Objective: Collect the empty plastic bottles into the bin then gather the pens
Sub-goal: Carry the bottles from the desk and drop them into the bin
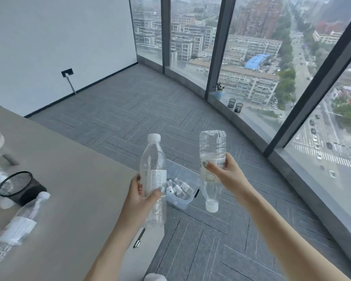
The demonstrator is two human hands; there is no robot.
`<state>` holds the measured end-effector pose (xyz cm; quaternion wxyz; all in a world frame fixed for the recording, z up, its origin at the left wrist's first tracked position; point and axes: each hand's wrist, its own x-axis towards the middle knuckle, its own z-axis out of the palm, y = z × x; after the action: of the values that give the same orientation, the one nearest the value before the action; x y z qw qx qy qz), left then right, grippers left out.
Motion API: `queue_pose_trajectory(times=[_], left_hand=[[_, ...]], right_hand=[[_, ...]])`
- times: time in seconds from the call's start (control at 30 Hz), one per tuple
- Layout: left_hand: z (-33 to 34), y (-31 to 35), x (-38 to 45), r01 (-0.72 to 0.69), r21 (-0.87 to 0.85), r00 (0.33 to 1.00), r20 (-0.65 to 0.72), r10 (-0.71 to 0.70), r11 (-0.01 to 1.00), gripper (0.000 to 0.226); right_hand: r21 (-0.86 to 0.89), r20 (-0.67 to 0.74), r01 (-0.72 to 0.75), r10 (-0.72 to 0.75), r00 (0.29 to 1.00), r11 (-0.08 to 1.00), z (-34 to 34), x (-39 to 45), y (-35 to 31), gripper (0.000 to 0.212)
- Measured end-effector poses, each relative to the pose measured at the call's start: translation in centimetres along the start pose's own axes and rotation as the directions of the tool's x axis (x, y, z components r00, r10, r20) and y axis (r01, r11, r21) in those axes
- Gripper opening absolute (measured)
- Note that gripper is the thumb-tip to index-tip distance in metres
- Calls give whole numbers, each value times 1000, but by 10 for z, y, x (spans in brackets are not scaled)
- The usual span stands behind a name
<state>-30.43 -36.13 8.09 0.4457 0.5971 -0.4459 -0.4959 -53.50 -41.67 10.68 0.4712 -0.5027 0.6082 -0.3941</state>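
Bin [187,201] half hidden behind 2 gripped bottles [153,169], contents unclear

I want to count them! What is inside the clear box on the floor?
The bin already holds several clear bottles with white caps, lying down. The left hand and its bottle cover the bin's left part, so no exact count.

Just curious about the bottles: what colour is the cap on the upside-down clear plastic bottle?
White, seen in the head view: the cap on the upside-down clear plastic bottle.

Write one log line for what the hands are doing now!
left hand: holds upright bottle | right hand: holds upside-down bottle | bin: on floor below, bottles inside | pen: on table
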Motion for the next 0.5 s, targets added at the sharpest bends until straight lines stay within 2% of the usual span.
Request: queue_pose_trajectory(times=[0.17, 0.3, 0.5], left_hand=[[21, 0, 34, 9, 52, 999, 46, -11, 999, 78], [36, -3, 75, 21, 100, 997, 66, -28, 995, 67], [50, -1, 166, 57, 100, 995, 73, -64, 993, 66]], right_hand=[[-19, -51, -40, 39, 998, 999, -18, 22, 14, 44], [-43, -57, -57, 55, 997, 997, -22, 57, 17, 47], [-65, -37, -87, 85, 996, 994, -18, 145, 12, 48]])
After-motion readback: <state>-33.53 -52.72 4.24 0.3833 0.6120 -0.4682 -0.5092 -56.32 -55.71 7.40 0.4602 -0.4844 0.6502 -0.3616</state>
